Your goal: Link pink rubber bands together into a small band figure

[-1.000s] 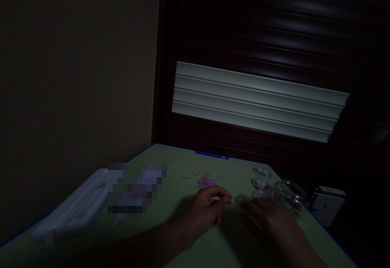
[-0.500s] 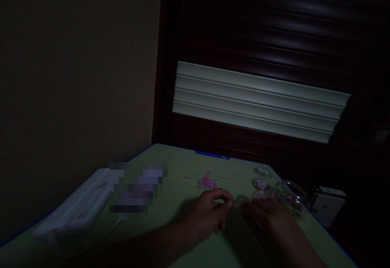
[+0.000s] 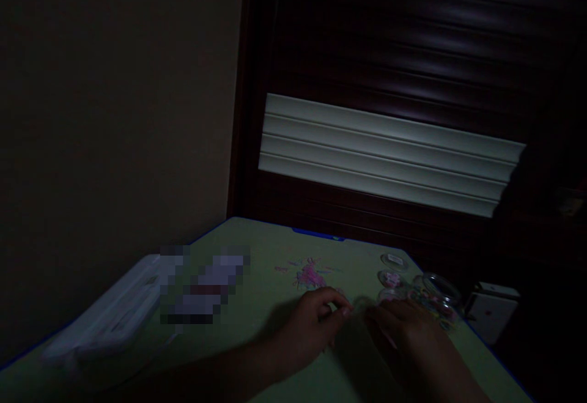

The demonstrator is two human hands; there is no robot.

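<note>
My left hand hovers low over the table with thumb and index finger pinched; what lies between them is too small and dark to make out. Facing it across a small gap is my right hand, its fingers closed together, with anything in them hidden. Beyond my left hand lies a loose pile of small pink bands, a few strands scattered round it. Close behind my right hand are a clear jar with colourful bands in it and a small round container with pink and white contents.
A clear round lid lies near the far right edge of the green table. On the left are a long white case and a pixelated phone-like object. A white boxy device stands beyond the right edge.
Both hands keep nearly the same place and pinched pose. The whole view has shifted very slightly; nothing on the table has plainly moved.
</note>
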